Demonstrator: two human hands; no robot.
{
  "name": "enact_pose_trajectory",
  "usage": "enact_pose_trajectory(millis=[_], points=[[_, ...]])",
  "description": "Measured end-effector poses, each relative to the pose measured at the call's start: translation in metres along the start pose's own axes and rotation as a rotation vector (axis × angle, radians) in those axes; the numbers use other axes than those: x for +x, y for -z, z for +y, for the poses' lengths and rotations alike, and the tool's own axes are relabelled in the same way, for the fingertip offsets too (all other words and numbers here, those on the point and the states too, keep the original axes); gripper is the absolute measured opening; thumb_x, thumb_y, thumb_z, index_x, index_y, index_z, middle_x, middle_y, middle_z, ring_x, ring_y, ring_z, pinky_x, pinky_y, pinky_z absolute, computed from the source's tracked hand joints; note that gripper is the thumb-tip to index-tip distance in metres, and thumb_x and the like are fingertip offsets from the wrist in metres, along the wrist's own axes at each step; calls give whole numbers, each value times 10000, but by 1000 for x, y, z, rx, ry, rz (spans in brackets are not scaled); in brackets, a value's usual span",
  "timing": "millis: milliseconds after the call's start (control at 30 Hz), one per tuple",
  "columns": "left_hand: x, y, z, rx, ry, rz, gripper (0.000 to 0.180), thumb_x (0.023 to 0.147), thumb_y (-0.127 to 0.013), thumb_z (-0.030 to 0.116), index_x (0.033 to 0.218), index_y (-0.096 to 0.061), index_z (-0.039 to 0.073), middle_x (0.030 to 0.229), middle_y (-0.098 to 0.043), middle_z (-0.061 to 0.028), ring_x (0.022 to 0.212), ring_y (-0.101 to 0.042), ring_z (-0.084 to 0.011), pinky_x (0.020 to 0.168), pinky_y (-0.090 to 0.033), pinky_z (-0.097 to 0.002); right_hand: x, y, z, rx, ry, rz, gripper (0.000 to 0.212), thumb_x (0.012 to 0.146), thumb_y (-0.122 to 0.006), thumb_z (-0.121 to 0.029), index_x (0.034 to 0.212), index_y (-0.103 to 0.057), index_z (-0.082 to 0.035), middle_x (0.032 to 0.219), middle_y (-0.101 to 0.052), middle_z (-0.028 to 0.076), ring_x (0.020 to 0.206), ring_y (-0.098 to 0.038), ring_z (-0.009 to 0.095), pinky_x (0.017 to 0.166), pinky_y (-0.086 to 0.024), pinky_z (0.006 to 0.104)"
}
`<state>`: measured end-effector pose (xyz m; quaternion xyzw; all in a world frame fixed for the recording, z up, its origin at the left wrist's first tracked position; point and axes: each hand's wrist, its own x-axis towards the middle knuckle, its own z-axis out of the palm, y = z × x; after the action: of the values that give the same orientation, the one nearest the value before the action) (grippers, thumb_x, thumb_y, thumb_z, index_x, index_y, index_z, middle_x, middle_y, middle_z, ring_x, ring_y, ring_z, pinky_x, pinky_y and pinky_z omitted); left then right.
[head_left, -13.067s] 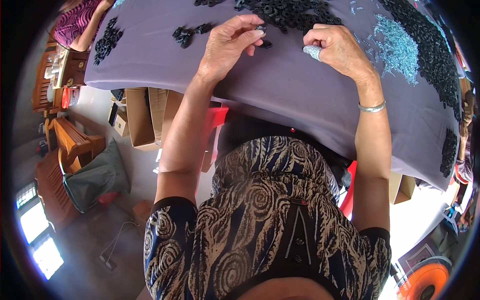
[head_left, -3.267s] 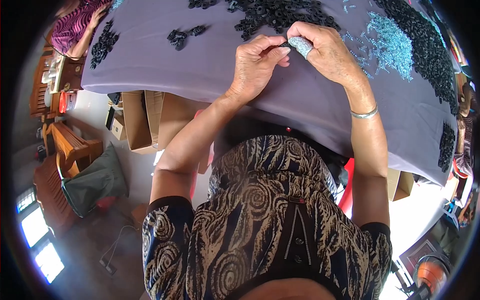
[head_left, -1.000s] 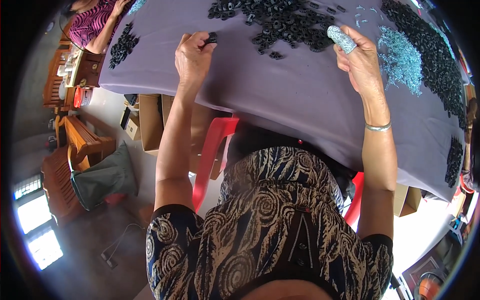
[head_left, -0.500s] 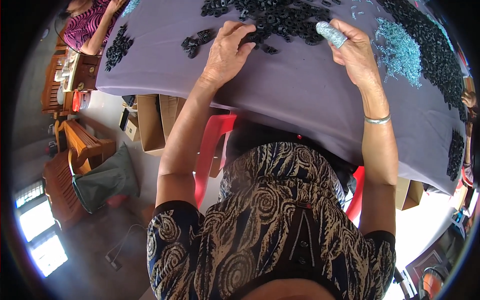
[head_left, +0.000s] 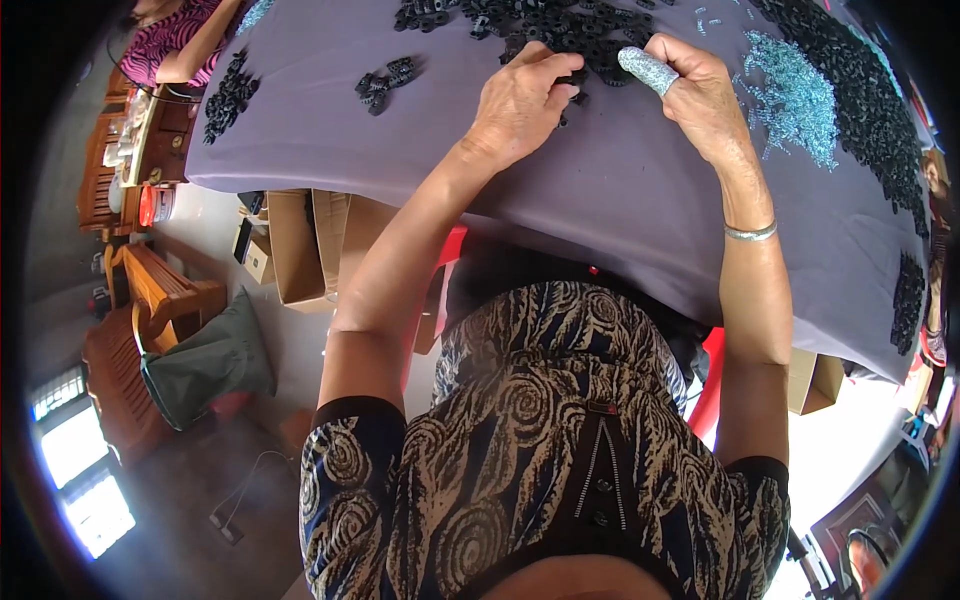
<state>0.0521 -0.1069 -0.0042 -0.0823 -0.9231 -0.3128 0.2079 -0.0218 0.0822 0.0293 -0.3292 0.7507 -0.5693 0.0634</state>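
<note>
My left hand [head_left: 525, 105] is over the near edge of a pile of small black plastic parts [head_left: 600, 40]. Its thumb and index finger close on one black part [head_left: 577, 78], which is mostly hidden. To its right, my right hand [head_left: 706, 100] is curled in a fist-like pinch, its thumb in a silvery wrap [head_left: 648, 70]. What those fingers hold, if anything, is hidden. Beside that hand lies a heap of small pale blue, shiny pieces [head_left: 798, 100].
A purple-grey cloth [head_left: 330, 130] covers the table. More black parts form a long bank [head_left: 870, 110] at right and smaller clusters [head_left: 385, 84] at left. Cardboard boxes [head_left: 300, 245] stand below the table's left edge. Another person's arm [head_left: 195, 52] shows at far left.
My left hand has moved right, toward my right hand, and its spread fingers have come together on a black part. My right hand has shifted slightly left.
</note>
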Motion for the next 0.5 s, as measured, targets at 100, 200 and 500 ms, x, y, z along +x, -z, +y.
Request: enact_pose_trajectory(millis=[100,200,500], points=[[6,-5,1,-61,1,-14,277,776,-630,4,1044,-614,70,848,-556,-83,733,-575,-202,665,-470,-287,1,2,4,-18,35,14,283,893,-584,-170,647,-456,-113,561,-280,-112,475,-230,-19,407,-169,187],[5,-2,-6,-202,53,13,286,774,-641,-1,1047,-617,79,836,-548,-55,744,-560,-156,660,-459,-255,0,4,1,-18,-77,3,215,889,-577,-146,692,-503,-102,578,-327,-117,487,-237,-22,413,-179,183],[-1,10,26,-845,135,38,262,817,-614,-41,1062,-628,49,913,-538,9,786,-528,-61,683,-458,-188,-2,2,-5,-76,-41,-170,313,728,-459,35,976,-615,-74,739,-565,5,585,-488,78,546,-397,212]])
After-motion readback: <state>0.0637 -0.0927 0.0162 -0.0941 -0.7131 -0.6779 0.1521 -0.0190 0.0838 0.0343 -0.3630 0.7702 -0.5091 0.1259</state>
